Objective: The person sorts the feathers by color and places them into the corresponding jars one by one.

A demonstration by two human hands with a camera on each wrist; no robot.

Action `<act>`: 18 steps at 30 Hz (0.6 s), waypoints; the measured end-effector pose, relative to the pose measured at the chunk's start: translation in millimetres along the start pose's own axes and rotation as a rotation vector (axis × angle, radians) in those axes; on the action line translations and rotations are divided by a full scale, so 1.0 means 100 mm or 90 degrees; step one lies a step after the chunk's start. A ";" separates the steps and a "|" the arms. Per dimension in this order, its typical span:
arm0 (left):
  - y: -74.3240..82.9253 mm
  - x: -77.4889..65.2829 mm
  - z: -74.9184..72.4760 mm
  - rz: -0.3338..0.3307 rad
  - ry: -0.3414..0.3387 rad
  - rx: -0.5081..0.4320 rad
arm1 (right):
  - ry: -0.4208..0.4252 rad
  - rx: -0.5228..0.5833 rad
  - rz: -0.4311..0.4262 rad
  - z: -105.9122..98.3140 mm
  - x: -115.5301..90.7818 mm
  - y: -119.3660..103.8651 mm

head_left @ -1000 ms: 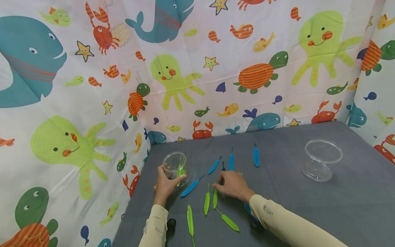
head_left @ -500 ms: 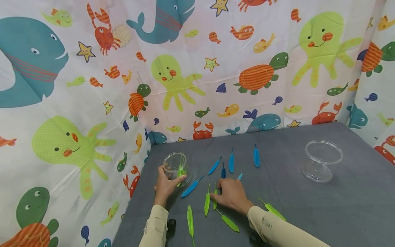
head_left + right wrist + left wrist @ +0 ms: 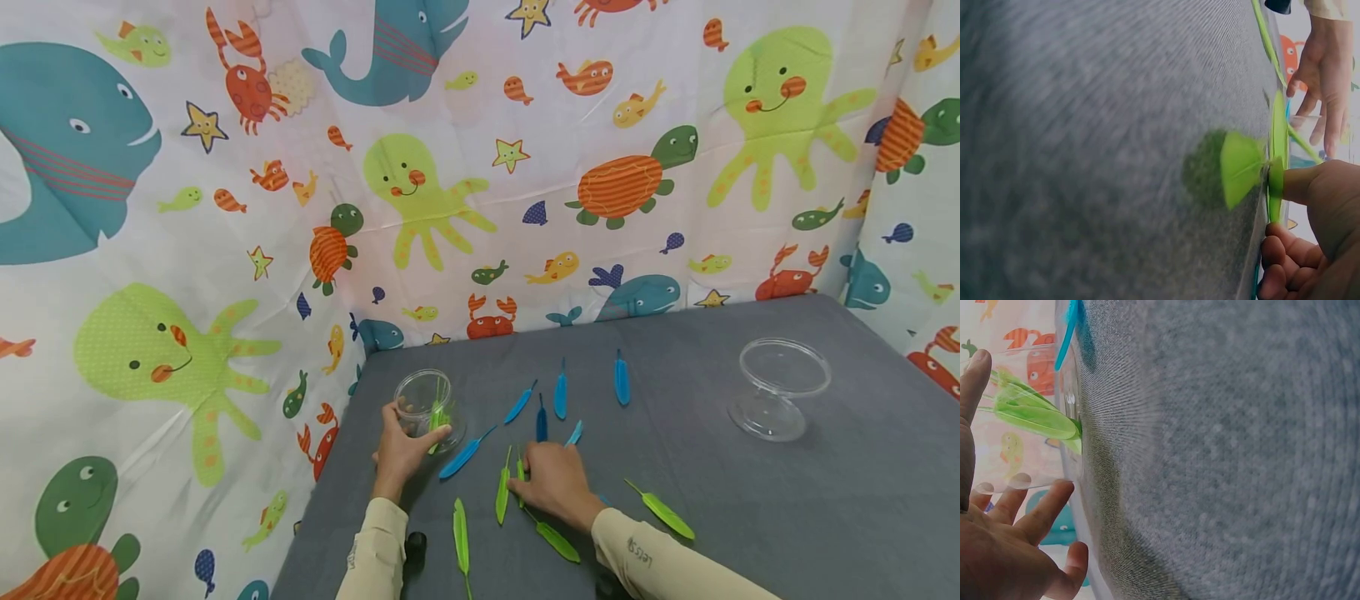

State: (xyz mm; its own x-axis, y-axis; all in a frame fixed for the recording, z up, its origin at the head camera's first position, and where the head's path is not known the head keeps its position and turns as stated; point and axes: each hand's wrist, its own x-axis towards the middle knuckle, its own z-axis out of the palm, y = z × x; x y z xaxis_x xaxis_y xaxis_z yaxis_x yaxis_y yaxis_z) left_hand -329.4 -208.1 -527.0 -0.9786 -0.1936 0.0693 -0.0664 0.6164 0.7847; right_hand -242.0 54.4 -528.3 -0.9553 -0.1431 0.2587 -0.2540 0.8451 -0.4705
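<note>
My left hand (image 3: 403, 454) holds a clear cup (image 3: 424, 387) with thumb and fingers spread round its sides. Several green feathers (image 3: 1035, 412) stand inside the cup. At the middle of the table, my right hand (image 3: 555, 479) has its thumb and curled fingers at a green feather (image 3: 521, 492); the right wrist view shows the thumb against it, partly hidden by green vanes. Beside that hand lie another green feather (image 3: 503, 492) on the left and one (image 3: 557, 542) below. A light blue feather (image 3: 574, 433) shows just beyond the knuckles.
Several blue feathers (image 3: 561, 396) lie farther back on the grey cloth (image 3: 675, 417). One blue feather (image 3: 465, 456) is close to the cup. Green feathers lie near the front (image 3: 461, 533) and right (image 3: 667, 514). A clear pedestal bowl (image 3: 783, 375) stands at the right.
My right hand has moved a little toward me and left along the green feather, uncovering blue feathers behind it and a green one at the right. My left hand keeps its hold on the cup.
</note>
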 end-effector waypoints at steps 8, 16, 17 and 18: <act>0.00 0.00 0.00 -0.002 -0.002 0.001 | 0.004 0.017 -0.007 0.01 -0.02 -0.03; 0.01 -0.01 -0.01 -0.001 -0.004 0.002 | 0.025 0.051 -0.015 0.04 -0.03 -0.05; 0.01 -0.01 0.00 -0.001 -0.004 0.002 | 0.029 0.051 -0.015 0.04 -0.03 -0.05; 0.01 -0.01 0.00 0.000 -0.004 0.003 | 0.032 0.051 -0.015 0.05 -0.04 -0.06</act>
State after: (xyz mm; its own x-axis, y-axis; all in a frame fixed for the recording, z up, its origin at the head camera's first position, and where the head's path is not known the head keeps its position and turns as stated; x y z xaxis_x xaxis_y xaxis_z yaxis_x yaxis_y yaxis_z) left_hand -328.1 -207.9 -526.4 -0.9797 -0.1896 0.0655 -0.0675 0.6193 0.7822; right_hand -237.5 47.8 -530.7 -0.9406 -0.1349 0.3117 -0.2896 0.7978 -0.5288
